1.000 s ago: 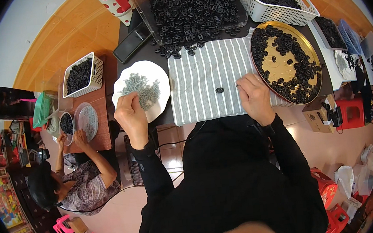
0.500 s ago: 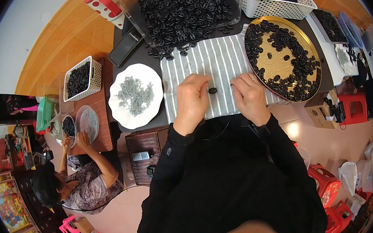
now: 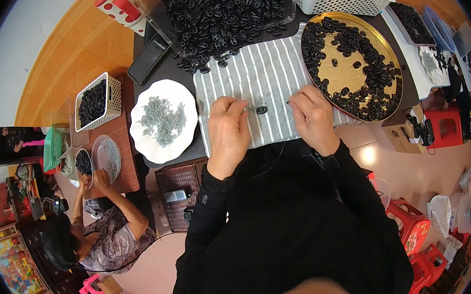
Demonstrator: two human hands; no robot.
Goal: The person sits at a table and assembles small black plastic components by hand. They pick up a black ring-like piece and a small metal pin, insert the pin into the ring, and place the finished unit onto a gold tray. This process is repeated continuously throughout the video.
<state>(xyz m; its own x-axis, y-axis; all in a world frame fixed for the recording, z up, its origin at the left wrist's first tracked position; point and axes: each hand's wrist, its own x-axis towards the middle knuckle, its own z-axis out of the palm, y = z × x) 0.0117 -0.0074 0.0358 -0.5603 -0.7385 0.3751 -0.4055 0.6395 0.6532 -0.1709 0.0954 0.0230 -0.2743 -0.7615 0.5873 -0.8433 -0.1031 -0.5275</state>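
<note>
On the grey-and-white striped cloth (image 3: 264,65) lies one small black oval piece (image 3: 261,110), between my two hands. Just to its left, my left hand (image 3: 227,129) is closed in a pinch; anything between its fingertips is too small to make out. My right hand (image 3: 313,118) rests on the cloth further right, thumb and forefinger pressed together, with a tiny dark bit showing at the tips. Left of the cloth stands a white scalloped plate (image 3: 142,134) with a heap of small grey springs (image 3: 163,120). A round gold tray (image 3: 347,71) at the right carries many black oval pieces.
Behind the cloth, a clear bin spills black pieces (image 3: 225,14). White baskets (image 3: 312,4) of black parts stand at back right and on the left table. A phone (image 3: 149,60) lies near the spotted cup (image 3: 123,13). At the left, a person (image 3: 110,232) works over bowls.
The view has shifted slightly, moving the table items left and up. My left hand's fingertips have drawn away from the black oval piece, leaving a wider gap.
</note>
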